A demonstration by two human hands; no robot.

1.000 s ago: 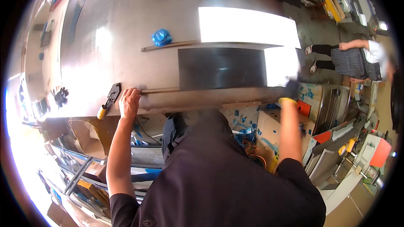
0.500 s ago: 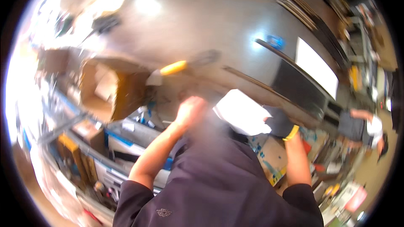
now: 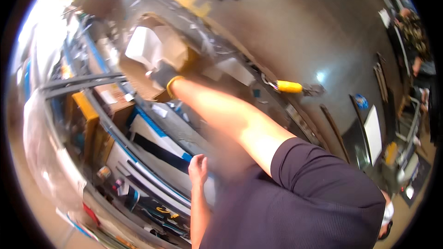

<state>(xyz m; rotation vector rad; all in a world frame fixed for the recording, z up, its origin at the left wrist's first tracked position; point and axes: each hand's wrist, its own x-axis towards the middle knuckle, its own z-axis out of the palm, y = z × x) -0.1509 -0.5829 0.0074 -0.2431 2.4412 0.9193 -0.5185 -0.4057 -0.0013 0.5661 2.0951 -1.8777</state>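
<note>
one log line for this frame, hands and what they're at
right hand: gloved, at cardboard box, grip blurred | left hand: bare, empty, near torso | yellow-handled tool: on grey bench

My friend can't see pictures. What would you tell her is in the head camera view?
A person in a dark shirt stretches the right hand, in a dark glove with a yellow cuff, toward an open cardboard box on cluttered shelves. The bare left hand hangs low near the body. A yellow-handled tool lies at the edge of a grey workbench.
</note>
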